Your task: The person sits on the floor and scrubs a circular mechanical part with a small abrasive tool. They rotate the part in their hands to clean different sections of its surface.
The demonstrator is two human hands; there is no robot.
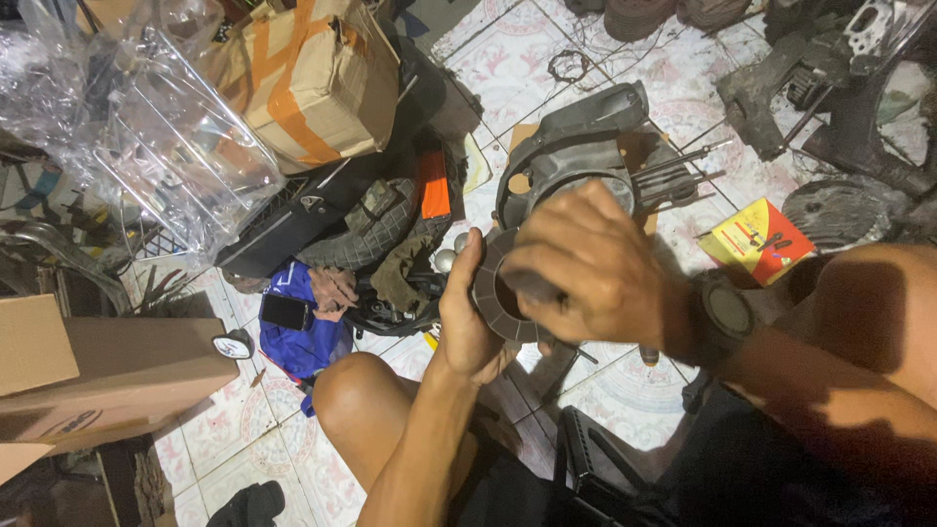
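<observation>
Left hand (468, 317): gripping the finned cylinder (493, 298) from the side.
Right hand (586, 263): closing over its top.
Engine case (576, 156): lying just behind.

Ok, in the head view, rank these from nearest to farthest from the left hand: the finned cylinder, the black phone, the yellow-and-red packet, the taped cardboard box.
1. Finned cylinder: held in the left hand.
2. Black phone: to its left, on blue cloth.
3. Yellow-and-red packet: to the right, on the tiles.
4. Taped cardboard box: top left; close to the packet's distance, so this order is uncertain.
</observation>
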